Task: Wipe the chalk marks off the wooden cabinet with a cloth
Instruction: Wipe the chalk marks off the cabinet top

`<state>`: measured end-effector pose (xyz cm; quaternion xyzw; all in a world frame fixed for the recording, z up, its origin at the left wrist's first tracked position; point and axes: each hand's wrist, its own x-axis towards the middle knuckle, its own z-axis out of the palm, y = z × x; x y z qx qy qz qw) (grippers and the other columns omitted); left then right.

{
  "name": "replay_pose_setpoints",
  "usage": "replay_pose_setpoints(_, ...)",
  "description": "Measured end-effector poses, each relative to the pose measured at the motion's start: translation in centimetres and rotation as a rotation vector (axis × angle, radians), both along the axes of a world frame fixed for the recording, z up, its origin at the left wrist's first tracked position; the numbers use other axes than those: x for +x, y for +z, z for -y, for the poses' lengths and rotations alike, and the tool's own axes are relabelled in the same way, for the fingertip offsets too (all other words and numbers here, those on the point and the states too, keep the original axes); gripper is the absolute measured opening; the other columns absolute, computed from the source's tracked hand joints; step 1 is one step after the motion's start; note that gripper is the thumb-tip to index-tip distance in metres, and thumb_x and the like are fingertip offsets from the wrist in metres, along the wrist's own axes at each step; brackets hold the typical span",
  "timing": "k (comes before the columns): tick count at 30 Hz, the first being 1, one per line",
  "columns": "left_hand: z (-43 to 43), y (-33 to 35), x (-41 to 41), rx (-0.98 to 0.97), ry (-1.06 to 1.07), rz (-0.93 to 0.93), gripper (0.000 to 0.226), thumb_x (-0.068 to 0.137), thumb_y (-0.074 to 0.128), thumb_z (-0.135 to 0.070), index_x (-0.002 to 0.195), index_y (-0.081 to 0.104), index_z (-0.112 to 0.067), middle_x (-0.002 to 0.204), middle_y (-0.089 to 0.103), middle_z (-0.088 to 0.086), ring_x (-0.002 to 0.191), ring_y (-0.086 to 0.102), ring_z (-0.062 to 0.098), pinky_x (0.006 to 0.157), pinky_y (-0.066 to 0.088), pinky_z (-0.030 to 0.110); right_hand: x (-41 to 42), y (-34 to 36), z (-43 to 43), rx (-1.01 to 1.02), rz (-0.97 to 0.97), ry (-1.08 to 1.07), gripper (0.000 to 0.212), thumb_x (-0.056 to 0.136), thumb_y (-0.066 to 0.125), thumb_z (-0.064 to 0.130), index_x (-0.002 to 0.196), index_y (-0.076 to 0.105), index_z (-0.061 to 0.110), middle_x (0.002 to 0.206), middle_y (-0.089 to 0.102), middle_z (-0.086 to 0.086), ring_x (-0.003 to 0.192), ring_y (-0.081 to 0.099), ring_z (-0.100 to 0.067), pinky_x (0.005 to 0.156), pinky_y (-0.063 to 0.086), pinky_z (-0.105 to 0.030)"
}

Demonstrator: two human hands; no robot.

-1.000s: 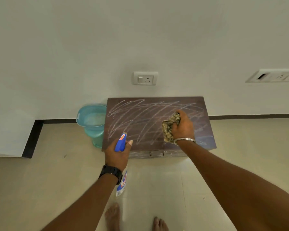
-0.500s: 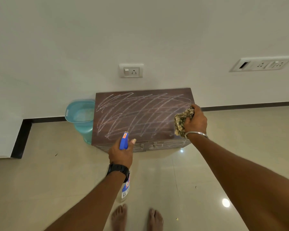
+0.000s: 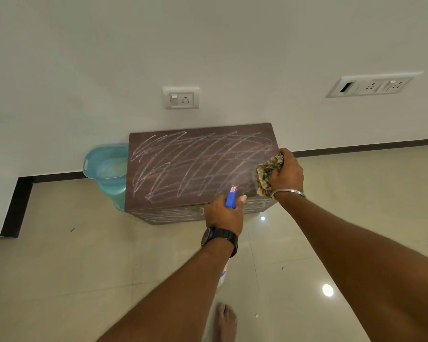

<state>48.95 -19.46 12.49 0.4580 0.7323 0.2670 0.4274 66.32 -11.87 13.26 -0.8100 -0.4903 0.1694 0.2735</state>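
A low dark wooden cabinet (image 3: 158, 193) stands against the white wall, its top covered with white chalk scribbles (image 3: 195, 164). More chalk shows on its front. My right hand (image 3: 288, 172) grips a crumpled patterned cloth (image 3: 267, 174) at the cabinet's right edge. My left hand (image 3: 224, 214) holds a spray bottle with a blue trigger head (image 3: 231, 199), pointed at the front right part of the top. The bottle's body is mostly hidden behind my forearm.
A teal plastic basin on a stool (image 3: 109, 166) stands tight against the cabinet's left side. Wall sockets (image 3: 181, 98) sit above the cabinet, a switch panel (image 3: 371, 86) further right. Glossy tiled floor spreads around; my bare foot (image 3: 225, 322) is below.
My right hand with the cloth has slid from the middle of the top to the right edge. My left hand with the spray bottle has shifted right along the front edge.
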Motion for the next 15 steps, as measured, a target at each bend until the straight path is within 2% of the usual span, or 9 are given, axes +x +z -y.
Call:
replay_pose_setpoints(2, 0.5, 0.0, -0.1, -0.041, 0.116, 0.027, 0.046, 0.089, 0.073, -0.054, 0.072, 0.047, -0.020, 0.066, 0.044, -0.003, 0.062, 0.042, 0.020, 0.061, 0.038, 0.031, 0.4, -0.1, 0.3, -0.005, 0.008, 0.004, 0.054, 0.090, 0.061, 0.001, 0.142, 0.051, 0.015, 0.127, 0.064, -0.012, 0.117, 0.061, -0.032, 0.102, 0.048, -0.039)
replay_pose_setpoints(4, 0.8, -0.7, -1.6, -0.076, 0.251, 0.059, 0.046, 0.085, 0.077, -0.053, 0.072, 0.050, -0.019, 0.065, 0.046, -0.002, 0.063, 0.046, 0.023, 0.065, 0.050, 0.041, 0.5, -0.2, 0.5, -0.005, 0.011, 0.013, 0.055, 0.090, 0.061, 0.001, 0.142, 0.051, 0.015, 0.127, 0.064, -0.012, 0.117, 0.061, -0.032, 0.102, 0.048, -0.040)
replay_pose_setpoints(7, 1.2, -1.4, -5.0, -0.131, 0.377, 0.018, 0.045, 0.084, 0.078, -0.054, 0.073, 0.054, -0.018, 0.069, 0.053, 0.002, 0.064, 0.052, 0.026, 0.072, 0.060, 0.046, 0.0, -0.4, 0.4, 0.001, 0.010, 0.029, 0.055, 0.089, 0.062, 0.001, 0.140, 0.052, 0.018, 0.123, 0.065, -0.011, 0.113, 0.063, -0.032, 0.099, 0.050, -0.040)
replay_pose_setpoints(11, 1.0, -1.8, -10.2, -0.120, 0.468, -0.104, 0.046, 0.088, 0.075, -0.053, 0.076, 0.056, -0.012, 0.070, 0.054, 0.005, 0.069, 0.056, 0.031, 0.074, 0.059, 0.044, -1.4, -0.6, -0.1, -0.017, -0.024, 0.055, 0.055, 0.090, 0.064, 0.002, 0.141, 0.052, 0.020, 0.122, 0.066, -0.008, 0.113, 0.064, -0.028, 0.099, 0.052, -0.039)
replay_pose_setpoints(15, 0.6, -1.7, -14.5, -0.053, 0.587, -0.115, 0.046, 0.084, 0.080, -0.050, 0.073, 0.054, -0.014, 0.076, 0.058, 0.012, 0.073, 0.060, 0.037, 0.078, 0.057, 0.046, -2.8, -0.8, -0.4, -0.014, -0.017, 0.112, 0.054, 0.089, 0.066, 0.002, 0.139, 0.052, 0.018, 0.117, 0.065, -0.005, 0.110, 0.063, -0.023, 0.094, 0.050, -0.030)
